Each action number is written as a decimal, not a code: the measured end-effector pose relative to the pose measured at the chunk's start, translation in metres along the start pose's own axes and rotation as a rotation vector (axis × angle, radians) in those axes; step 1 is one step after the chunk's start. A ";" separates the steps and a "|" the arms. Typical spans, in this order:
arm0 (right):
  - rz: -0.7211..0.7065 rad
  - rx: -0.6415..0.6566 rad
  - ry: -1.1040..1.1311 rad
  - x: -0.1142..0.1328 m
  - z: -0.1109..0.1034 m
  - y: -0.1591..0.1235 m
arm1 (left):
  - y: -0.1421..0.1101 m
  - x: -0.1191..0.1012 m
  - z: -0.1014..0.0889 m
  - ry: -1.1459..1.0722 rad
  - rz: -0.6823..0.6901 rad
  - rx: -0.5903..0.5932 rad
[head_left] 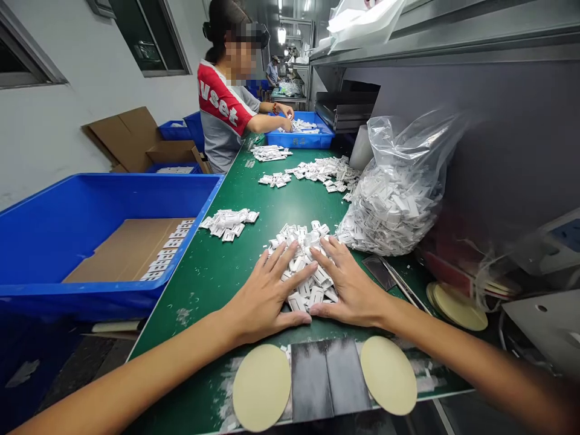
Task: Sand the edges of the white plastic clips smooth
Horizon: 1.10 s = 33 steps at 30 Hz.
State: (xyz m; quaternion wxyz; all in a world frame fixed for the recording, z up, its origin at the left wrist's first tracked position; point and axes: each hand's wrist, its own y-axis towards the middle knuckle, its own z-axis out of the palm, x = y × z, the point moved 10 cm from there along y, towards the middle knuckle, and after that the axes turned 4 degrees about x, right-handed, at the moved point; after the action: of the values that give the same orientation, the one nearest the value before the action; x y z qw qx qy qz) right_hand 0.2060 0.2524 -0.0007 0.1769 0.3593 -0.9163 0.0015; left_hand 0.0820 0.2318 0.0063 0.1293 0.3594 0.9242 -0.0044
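A heap of small white plastic parts (304, 261) lies on the green table, between my two hands. My left hand (272, 290) rests against the heap's left side with its fingers spread. On the right side my right hand (351, 284) lies over the heap's edge, fingers spread too. Both thumbs nearly meet at the near edge of the heap. Neither hand is closed on a part. Closer to me, two round cream discs (261, 388) flank a pair of dark grey flat sheets (330, 377) at the table's front edge.
A clear bag (392, 199) full of white parts stands right of the heap. Smaller piles (229, 223) lie farther left and back. A blue bin (109, 290) with cardboard and rows of parts is at left. Across the table, a co-worker (226, 103) reaches into a blue tray (299, 141).
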 end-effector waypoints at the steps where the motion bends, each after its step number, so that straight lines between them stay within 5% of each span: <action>1: -0.001 -0.009 0.008 0.000 0.001 0.004 | 0.001 0.004 0.000 0.001 -0.001 -0.001; 10: -0.026 0.000 0.054 -0.001 -0.007 0.037 | 0.002 0.038 -0.012 -0.045 -0.076 -0.102; 13: 0.116 -0.056 0.108 -0.023 -0.021 0.056 | -0.002 0.061 -0.016 -0.107 -0.273 -0.188; 16: 0.212 -0.040 0.132 -0.040 -0.023 0.079 | -0.002 0.070 -0.012 -0.209 -0.332 -0.136; 19: 0.212 -0.029 0.109 -0.040 -0.023 0.095 | -0.006 0.089 -0.038 -0.171 -0.367 -0.235; 22: 0.180 -0.062 0.059 -0.027 -0.030 0.109 | -0.020 0.133 -0.070 -0.102 -0.511 -0.378; 26: 0.081 -0.002 0.008 0.005 -0.025 0.156 | -0.029 0.179 -0.073 -0.070 -0.633 -0.380; 33: 0.056 0.086 -0.149 0.044 -0.007 0.226 | -0.039 0.184 -0.057 -0.086 -0.651 -0.321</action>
State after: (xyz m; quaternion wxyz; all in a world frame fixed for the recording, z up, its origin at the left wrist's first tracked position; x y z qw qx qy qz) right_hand 0.0300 0.3920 0.0481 0.0927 0.3401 -0.9356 0.0192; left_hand -0.0876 0.3312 0.0139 0.2146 0.0210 0.9728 0.0845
